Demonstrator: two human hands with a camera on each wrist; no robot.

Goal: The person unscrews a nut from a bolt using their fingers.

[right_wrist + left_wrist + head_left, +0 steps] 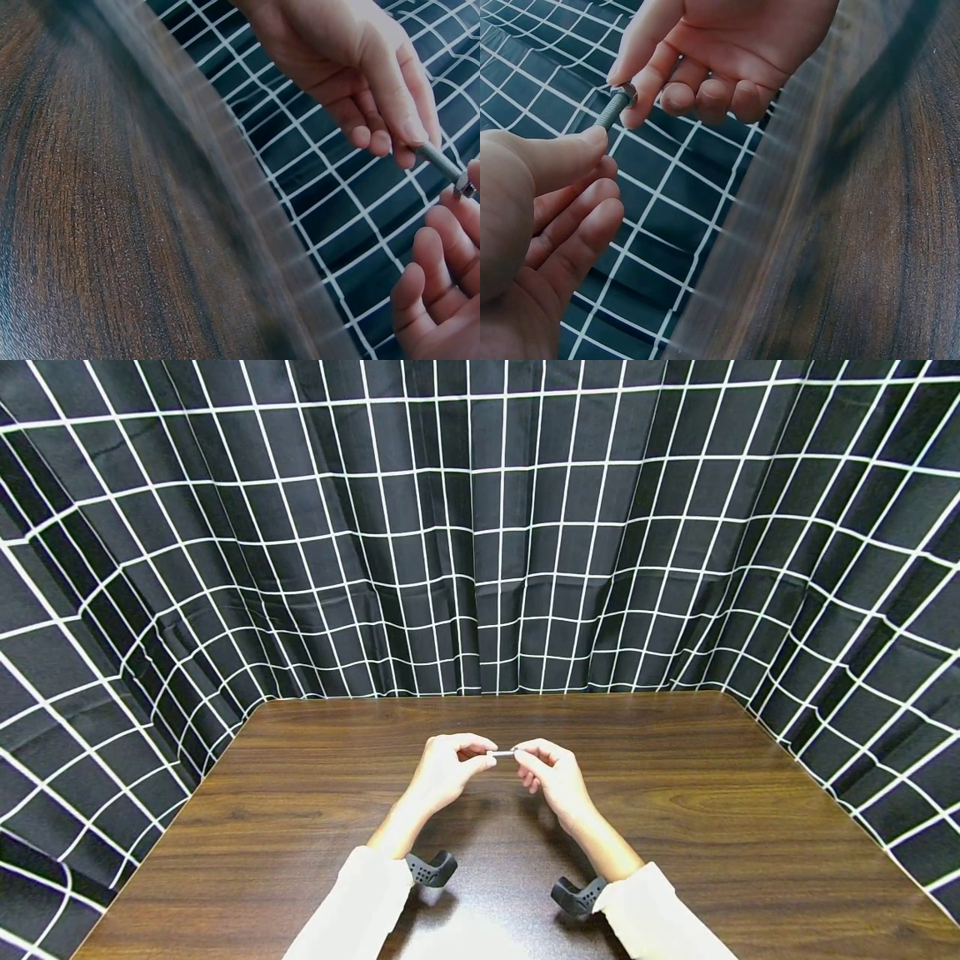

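Head view: a black curtain with a white grid stands behind and beside the wood-grained desk; two white sleeves reach in over it, each with a dark wrist mount at the cuff; the left hand and right hand face each other above the desk, probably so that the small part between them can be handled from both ends; that part, a grey threaded bolt, bridges the hands, its middle bare; the left thumb and forefinger pinch its shank end, the other fingers loosely bent below; the right thumb and forefinger pinch the hex piece at the opposite end, nut or head I cannot tell; gripping it by its ends likely keeps it steady, with some thread exposed between the fingers.
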